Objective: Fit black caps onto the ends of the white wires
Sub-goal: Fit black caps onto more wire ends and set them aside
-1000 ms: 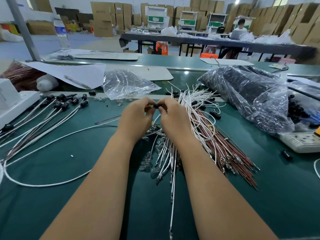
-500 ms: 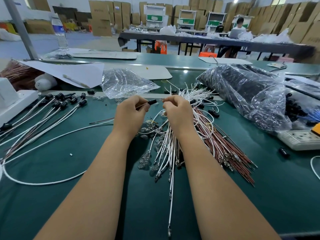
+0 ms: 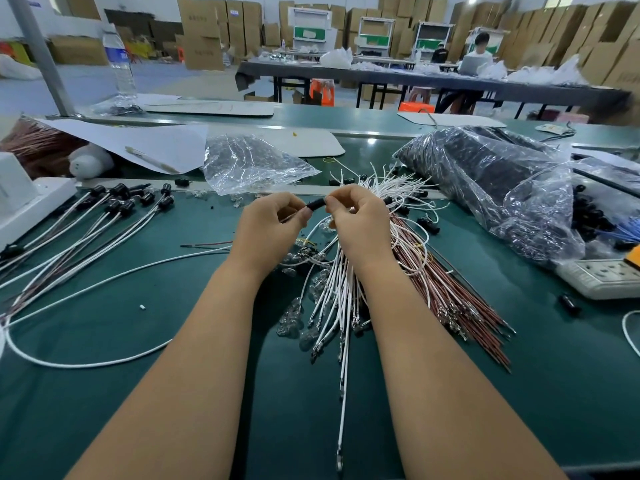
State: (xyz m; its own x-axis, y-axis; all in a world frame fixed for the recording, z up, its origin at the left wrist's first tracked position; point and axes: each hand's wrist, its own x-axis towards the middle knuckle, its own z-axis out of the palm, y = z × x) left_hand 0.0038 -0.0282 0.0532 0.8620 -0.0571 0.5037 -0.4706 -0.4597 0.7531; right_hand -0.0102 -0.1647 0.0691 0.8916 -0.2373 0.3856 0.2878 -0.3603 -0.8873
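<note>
So the whole thing comes down to that little black cap [image 3: 316, 204] sitting right between the two hands, held up just above the green bench [image 3: 104, 393]. Its long axis runs roughly left to right, tilted up a bit toward the right hand [image 3: 358, 221], whose fingertips are pinched on that end. The left hand [image 3: 270, 225] is curled too, pinching the other end where a thin wire comes in from its side, though I can't tell how far the wire is seated. Both hands are touching the cap, so neither is really nearer; I'd guess the next push goes straight along that axis. The cap looks like matte rubbery plastic, a short stubby tube. Under the right wrist lies the fan of white wires [image 3: 337, 292], thin, glossy, with small metal terminals. Finished capped wires [image 3: 114, 216] lie well off to the left.
</note>
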